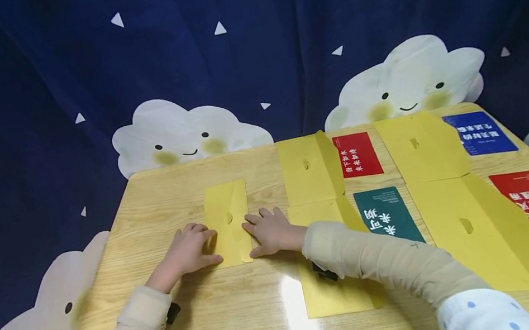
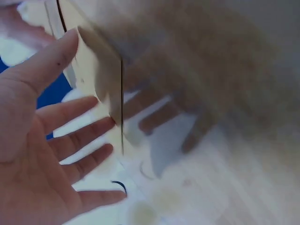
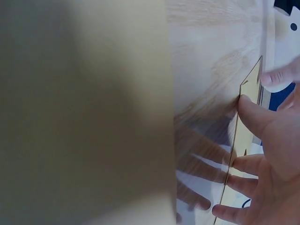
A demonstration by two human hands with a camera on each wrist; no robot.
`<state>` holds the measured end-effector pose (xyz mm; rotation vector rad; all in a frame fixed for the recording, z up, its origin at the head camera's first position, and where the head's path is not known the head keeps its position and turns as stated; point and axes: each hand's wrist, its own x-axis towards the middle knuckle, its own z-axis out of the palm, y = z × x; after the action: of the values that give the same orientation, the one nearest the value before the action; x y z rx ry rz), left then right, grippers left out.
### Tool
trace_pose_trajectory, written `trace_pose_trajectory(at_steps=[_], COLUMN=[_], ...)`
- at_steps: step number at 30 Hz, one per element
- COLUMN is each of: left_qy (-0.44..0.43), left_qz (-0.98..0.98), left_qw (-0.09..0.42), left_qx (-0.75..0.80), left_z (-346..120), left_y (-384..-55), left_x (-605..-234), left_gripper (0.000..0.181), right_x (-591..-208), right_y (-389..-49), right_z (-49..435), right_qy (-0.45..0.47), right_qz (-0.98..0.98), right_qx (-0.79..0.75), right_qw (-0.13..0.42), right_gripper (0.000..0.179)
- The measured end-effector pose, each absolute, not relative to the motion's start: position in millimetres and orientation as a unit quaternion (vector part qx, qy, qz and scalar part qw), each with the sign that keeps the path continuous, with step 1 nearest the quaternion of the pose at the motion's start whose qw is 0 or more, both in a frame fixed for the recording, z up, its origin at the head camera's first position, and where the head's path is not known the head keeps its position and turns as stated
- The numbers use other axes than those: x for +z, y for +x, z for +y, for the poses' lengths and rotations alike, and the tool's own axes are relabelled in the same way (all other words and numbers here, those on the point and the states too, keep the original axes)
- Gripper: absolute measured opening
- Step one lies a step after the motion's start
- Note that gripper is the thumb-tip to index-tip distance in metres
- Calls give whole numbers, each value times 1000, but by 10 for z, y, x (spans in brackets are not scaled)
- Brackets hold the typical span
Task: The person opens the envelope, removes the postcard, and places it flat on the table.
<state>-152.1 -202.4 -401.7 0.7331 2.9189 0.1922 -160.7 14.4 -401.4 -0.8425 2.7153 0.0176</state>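
A small yellow envelope (image 1: 232, 240) with a half-round tab near its middle lies on the table, its flap side up. Against its left edge rests my left hand (image 1: 192, 248), thumb and fingers spread. My right hand (image 1: 270, 233) touches the opposite edge, thumb near the lower corner. The left wrist view shows loosely extended fingers of the left hand (image 2: 42, 159) along the envelope (image 2: 105, 79). In the right wrist view, thumb and fingertips of the right hand (image 3: 281, 145) meet the envelope's edge (image 3: 234, 136). Neither hand curls round it.
Several yellow envelopes (image 1: 303, 171) with raised flaps lie in two columns on the right. Beside them are red cards (image 1: 361, 156), a green card (image 1: 387, 214) and a blue card (image 1: 480, 133). A dark blue curtain (image 1: 278, 44) with clouds hangs behind the wooden table (image 1: 173, 313).
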Motion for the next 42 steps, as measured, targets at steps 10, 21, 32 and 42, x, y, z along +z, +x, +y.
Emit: trace_pose_trajectory(at_steps=[10,21,32,42], left_qy=[260,249,229,216], left_qz=[940,902,899,908], left_qw=[56,137,163,132], left_qx=[215,325,335,332], left_z=[-2109,-2061,-1954,-1917], left_y=[-2018,-2298,-2313,-2304], left_x=[-4059,-4124,-4173,-4204], left_gripper=[59,51,42,28], right_x=[-4027,-4016,-3990,-3979], right_y=[-1634,-1641,-1630,-1618], right_z=[140,126,106,112], right_qy=[-301,-300,-295,-295], right_qz=[940,938,938,938], right_qx=[10,28,30,38], right_qw=[161,172,181,179], right_gripper=[75,77,78,76])
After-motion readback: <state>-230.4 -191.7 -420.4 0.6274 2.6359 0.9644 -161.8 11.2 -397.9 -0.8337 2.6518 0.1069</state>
